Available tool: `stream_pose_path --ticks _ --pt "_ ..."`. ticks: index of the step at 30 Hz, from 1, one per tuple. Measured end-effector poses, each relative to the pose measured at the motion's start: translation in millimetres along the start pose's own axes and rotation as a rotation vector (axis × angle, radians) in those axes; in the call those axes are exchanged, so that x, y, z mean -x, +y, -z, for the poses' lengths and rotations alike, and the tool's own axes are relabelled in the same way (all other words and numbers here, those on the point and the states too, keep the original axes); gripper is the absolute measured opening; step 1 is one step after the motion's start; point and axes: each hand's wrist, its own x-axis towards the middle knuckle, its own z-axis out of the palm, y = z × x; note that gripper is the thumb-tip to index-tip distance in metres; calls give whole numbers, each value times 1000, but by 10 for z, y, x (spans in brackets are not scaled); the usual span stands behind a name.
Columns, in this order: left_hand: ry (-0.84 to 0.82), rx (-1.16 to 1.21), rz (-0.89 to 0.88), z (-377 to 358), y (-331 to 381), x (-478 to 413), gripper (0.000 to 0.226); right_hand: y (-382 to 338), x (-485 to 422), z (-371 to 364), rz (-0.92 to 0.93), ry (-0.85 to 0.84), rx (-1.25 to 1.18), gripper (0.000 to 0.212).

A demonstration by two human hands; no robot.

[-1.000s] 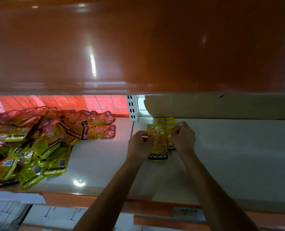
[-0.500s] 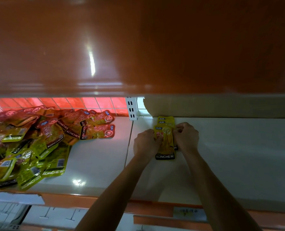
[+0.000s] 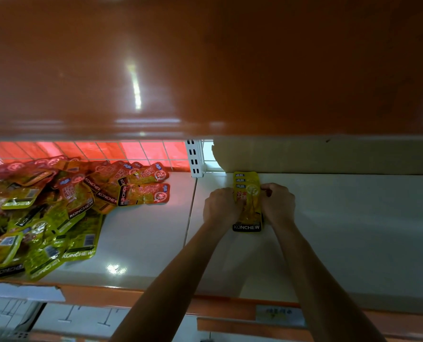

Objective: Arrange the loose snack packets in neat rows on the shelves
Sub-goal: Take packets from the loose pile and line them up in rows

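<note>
A small stack of yellow KONCHEW snack packets lies on the white shelf, its far end close to the back wall. My left hand grips the stack's left edge with curled fingers. My right hand grips the right edge the same way. The top packet overlaps two more, whose upper ends peek out behind it. A loose pile of red and yellow-green packets sprawls over the left part of the shelf.
An orange shelf overhangs closely above. A white slotted upright and a wire grid back stand behind. A cardboard sheet lines the back right. The shelf's orange front lip carries a price label.
Both hands have pushed the yellow packet away from me and to the right, onto the packets at the back, so the stack now lies squared up near the wall.
</note>
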Motion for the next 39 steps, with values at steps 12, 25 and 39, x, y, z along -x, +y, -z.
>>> stream_pose_path --ticks 12,25,39 --pt "2 -9 30 -27 13 16 35 -20 36 5 20 -7 11 29" --pt "217 -64 13 249 -307 54 39 -478 312 -222 313 59 -6 20" --pt "253 -308 130 1206 -1599 -275 26 -1345 829 -1329 444 -274 134 31"
